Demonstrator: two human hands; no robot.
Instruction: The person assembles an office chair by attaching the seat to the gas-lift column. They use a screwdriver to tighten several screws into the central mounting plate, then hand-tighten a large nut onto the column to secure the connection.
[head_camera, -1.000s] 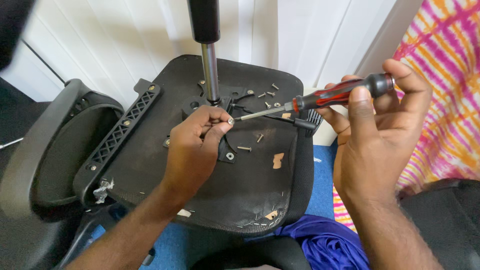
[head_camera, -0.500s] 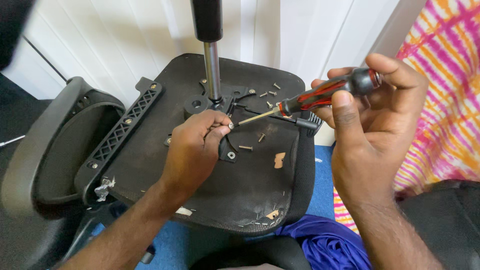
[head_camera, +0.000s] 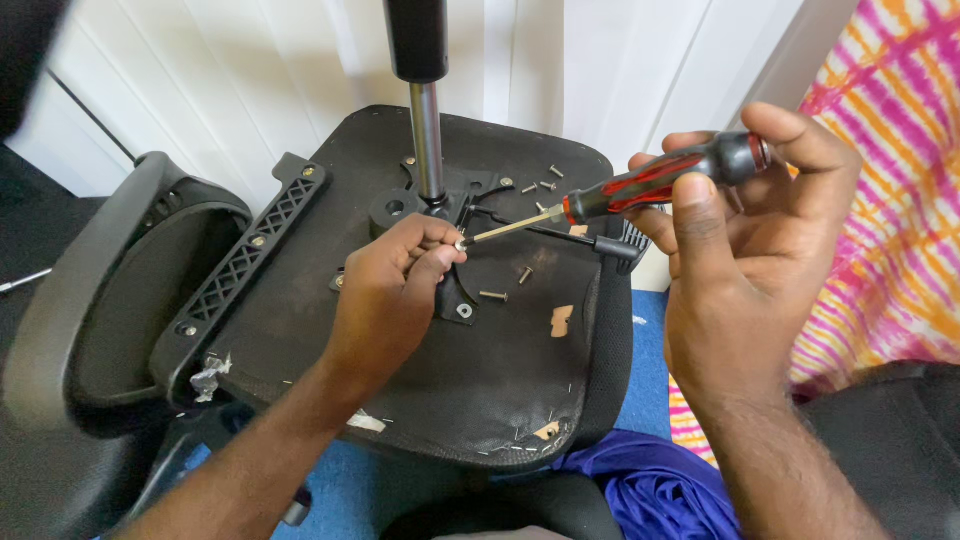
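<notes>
An office chair lies upside down, its black seat underside (head_camera: 400, 370) facing me. A metal gas cylinder (head_camera: 428, 130) rises from the black mounting plate (head_camera: 455, 300). My left hand (head_camera: 395, 300) pinches a small screw (head_camera: 461, 243) at the plate. My right hand (head_camera: 750, 240) grips a red-and-black screwdriver (head_camera: 660, 182), and its tip touches that screw. Several loose screws (head_camera: 494, 296) lie on the seat underside.
A black armrest (head_camera: 245, 265) runs along the seat's left side, beside the curved chair back (head_camera: 90, 310). A lever with a black knob (head_camera: 615, 248) sticks out right. Purple cloth (head_camera: 660, 490) lies on blue floor; pink striped fabric (head_camera: 890, 200) hangs right. White panels stand behind.
My right hand has lifted and tilted the screwdriver, so its handle sits higher. The tip now meets the screw held by my left hand, which stayed at the plate.
</notes>
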